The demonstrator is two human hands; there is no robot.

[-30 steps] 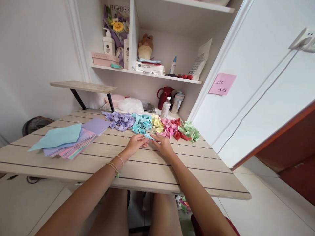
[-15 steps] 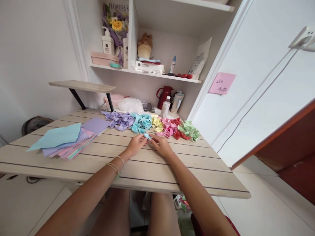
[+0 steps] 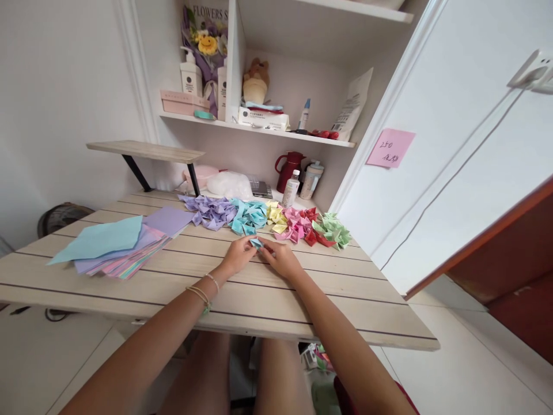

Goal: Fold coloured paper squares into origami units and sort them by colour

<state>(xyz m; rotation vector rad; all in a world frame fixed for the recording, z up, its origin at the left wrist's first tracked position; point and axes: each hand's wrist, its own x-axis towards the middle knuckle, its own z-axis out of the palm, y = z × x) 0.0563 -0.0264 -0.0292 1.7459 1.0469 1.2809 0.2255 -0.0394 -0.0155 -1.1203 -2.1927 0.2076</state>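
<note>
Between my hands is a small folded piece of light blue paper (image 3: 256,242), held just above the table. My left hand (image 3: 239,253) pinches its left side, and my right hand (image 3: 280,255) grips its right side with the fingertips. Behind it lie heaps of folded paper pieces: purple ones (image 3: 211,212), blue ones (image 3: 249,217), yellow ones (image 3: 275,216), pink ones (image 3: 297,224), red ones (image 3: 320,238) and green ones (image 3: 334,230). A fanned stack of coloured paper sheets (image 3: 129,253) rests at the left, topped by a light blue sheet (image 3: 101,237).
The slatted wooden table (image 3: 354,282) has a small raised shelf (image 3: 144,150) at its back left. A bottle (image 3: 291,189), a red jug (image 3: 288,172) and a tumbler (image 3: 311,180) stand behind the heaps. Shelves (image 3: 259,128) rise above them.
The blue paper has tilted and dropped slightly between my fingers, showing a different face. Both hands stay in nearly the same place.
</note>
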